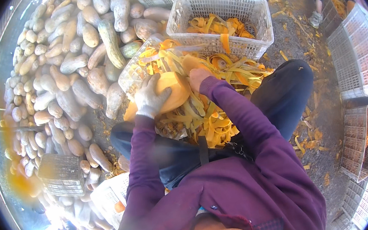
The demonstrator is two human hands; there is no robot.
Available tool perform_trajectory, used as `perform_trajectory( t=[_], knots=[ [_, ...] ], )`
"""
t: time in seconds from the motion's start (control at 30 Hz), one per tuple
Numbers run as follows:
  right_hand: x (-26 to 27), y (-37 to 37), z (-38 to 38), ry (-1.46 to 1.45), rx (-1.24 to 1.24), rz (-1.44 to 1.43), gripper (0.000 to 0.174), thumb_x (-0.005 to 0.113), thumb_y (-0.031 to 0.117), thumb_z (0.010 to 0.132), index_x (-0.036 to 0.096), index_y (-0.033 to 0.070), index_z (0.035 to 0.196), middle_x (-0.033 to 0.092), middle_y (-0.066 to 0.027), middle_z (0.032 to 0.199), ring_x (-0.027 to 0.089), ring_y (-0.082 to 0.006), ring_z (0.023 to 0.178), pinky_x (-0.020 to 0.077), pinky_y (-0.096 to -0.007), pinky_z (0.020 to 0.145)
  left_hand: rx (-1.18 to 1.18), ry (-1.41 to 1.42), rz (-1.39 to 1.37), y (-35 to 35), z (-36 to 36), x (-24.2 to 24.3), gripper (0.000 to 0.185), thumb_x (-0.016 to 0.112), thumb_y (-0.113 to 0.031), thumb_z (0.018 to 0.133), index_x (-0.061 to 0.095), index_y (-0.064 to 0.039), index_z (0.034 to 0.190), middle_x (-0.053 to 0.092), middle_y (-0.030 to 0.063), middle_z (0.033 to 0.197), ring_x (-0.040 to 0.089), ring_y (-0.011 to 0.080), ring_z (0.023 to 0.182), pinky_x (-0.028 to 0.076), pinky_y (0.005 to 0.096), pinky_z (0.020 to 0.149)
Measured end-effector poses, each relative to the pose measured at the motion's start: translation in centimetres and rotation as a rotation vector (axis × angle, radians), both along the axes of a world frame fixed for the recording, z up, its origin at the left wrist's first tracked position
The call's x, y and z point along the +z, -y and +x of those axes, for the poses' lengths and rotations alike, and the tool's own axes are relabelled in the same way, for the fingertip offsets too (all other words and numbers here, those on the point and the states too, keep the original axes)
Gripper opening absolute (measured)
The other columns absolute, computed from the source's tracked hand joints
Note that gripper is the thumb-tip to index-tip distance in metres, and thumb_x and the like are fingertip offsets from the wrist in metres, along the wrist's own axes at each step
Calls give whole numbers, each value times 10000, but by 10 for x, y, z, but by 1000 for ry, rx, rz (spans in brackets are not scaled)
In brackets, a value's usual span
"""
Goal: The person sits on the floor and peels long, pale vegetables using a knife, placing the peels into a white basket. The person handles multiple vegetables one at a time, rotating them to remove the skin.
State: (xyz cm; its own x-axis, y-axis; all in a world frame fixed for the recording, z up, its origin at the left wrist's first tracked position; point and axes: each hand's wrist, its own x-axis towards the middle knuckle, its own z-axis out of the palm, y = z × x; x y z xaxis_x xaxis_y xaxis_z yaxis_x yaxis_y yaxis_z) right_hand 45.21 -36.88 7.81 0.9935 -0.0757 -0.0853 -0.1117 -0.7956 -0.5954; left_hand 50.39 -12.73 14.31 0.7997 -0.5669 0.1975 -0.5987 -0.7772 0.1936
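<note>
My left hand (153, 97), in a pale knit glove, holds a peeled orange squash (176, 90) over a heap of peel. Beside its right end is my bare right hand (199, 78), its fingers curled; motion blur around it hides whether it holds a tool. Long yellow and orange peel strips (218, 124) lie between my knees and under both hands. Just beyond my left hand, a white plastic crate (126, 74) shows its rim, with more peel in and over it.
A big pile of unpeeled squashes (64, 67) spreads over the left side. Ahead stands a plastic crate (219, 38) with peel in it. More crates (353, 60) line the right side, and peel scraps litter the floor (303, 102). Another person's leg (318, 4) shows at the upper right.
</note>
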Motion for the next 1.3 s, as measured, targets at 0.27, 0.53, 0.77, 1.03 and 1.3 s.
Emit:
perform_trajectory(
  t=[0.27, 0.53, 0.77, 1.03, 1.3],
  knots=[
    [36, 19, -118, 168, -42, -79, 175, 580, 170, 973, 585, -5, 975, 714, -253, 838, 724, -429, 716, 567, -528, 629, -18, 181, -33, -10, -42, -15, 1042, 735, -701, 826, 474, -9, 1560, 565, 281, 1500, 534, 472, 1392, 397, 567, 1193],
    [33, -1, -162, 218, 136, -283, 96, 589, 107, 948, 557, 16, 951, 664, -165, 755, 714, -334, 604, 553, -443, 505, -82, 253, -161, -8, -41, -20, 927, 757, -686, 823, 564, 18, 1394, 619, 262, 1413, 587, 462, 1320, 434, 579, 1136],
    [44, 5, -160, 170, 153, -345, 93, 581, 110, 961, 549, 25, 982, 668, -169, 816, 707, -343, 615, 551, -450, 516, -118, 321, -204, -9, -49, -19, 895, 755, -682, 838, 563, 9, 1373, 631, 248, 1371, 597, 460, 1302, 438, 599, 1124],
    [21, 22, -132, 140, 150, -306, 151, 612, 121, 929, 624, -17, 990, 706, -195, 743, 737, -376, 663, 581, -489, 584, -108, 330, -189, -16, -67, -24, 933, 720, -727, 849, 552, 5, 1401, 596, 240, 1379, 560, 461, 1322, 400, 624, 1155],
    [31, 15, -128, 82, 108, -132, 154, 595, 131, 923, 660, -8, 916, 728, -235, 794, 738, -436, 755, 582, -525, 664, -90, 222, -169, -13, -43, -19, 913, 790, -666, 808, 568, 4, 1387, 617, 241, 1393, 580, 472, 1289, 436, 609, 1127]
  ],
)
